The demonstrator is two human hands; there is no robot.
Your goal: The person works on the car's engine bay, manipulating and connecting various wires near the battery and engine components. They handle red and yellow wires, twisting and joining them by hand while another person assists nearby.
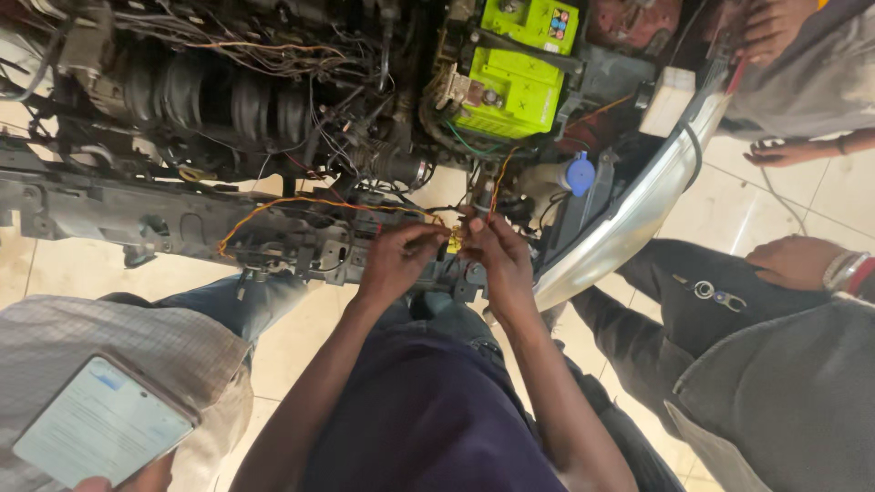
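orange and yellow twisted wire pair [301,202], thin, insulated, running from the grey metal front crossmember [109,214] of an open engine bay rightwards to the person's two bare hands, which meet just below the middle of the view. left hand [394,264]: fingers pinched narrow on the wire end, fingertips turned toward a small yellow connector piece [453,241]. right hand [499,260]: thumb and forefinger closed on the same yellow piece from the other side, a second orange strand [499,182] rising from it toward the battery; the two hands touch at the fingertips. whether the piece is a clip or tape cannot be told. above the hands: bright lime-green rectangular battery [515,77] with a black strap across it, black ribbed intake hose [219,100], tangle of thin dark wiring [301,55], blue round filler cap [580,171]. right of the hands: silver curved body panel [629,223]. lower left: another person in a pale checked sleeve holding a white-screened mobile phone [100,424]. right edge: further people in dark trousers [693,301] and grey cloth, one hand [793,260] resting on a knee with a wristband. floor: cream glossy tiles [292,337].
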